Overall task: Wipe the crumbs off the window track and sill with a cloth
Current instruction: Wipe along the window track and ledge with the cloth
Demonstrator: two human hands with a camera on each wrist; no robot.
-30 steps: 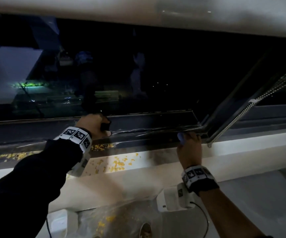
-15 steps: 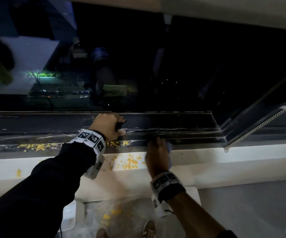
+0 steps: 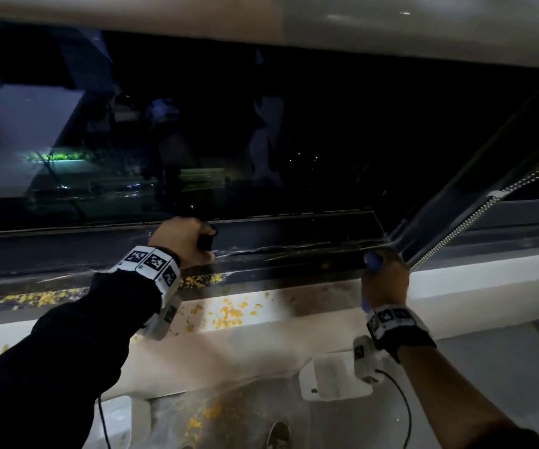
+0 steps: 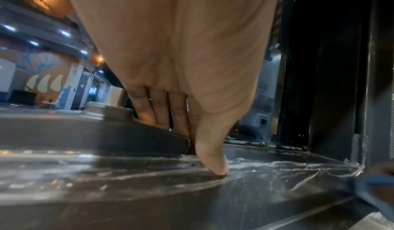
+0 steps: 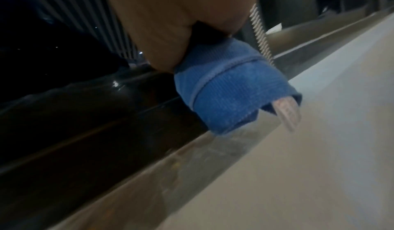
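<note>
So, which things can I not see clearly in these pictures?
Head view: the right hand covers most of the blue ribbed cloth.
Head view: the black sleeve covers part of the dark window track.
Left wrist view: the left hand hides its own grip; what it holds is unclear.
Right wrist view: the white sill is blurred.

Stretching both arms forward, left one in a black sleeve (image 3: 51, 367), right forearm bare. Holding the left hand (image 3: 182, 241) with fingers (image 4: 162, 109) straight and pointing down, thumb tip pressing onto the surface below. Clenching the right hand (image 3: 386, 280) around a bunched blue cloth (image 5: 226, 88), back of hand facing up.
</note>
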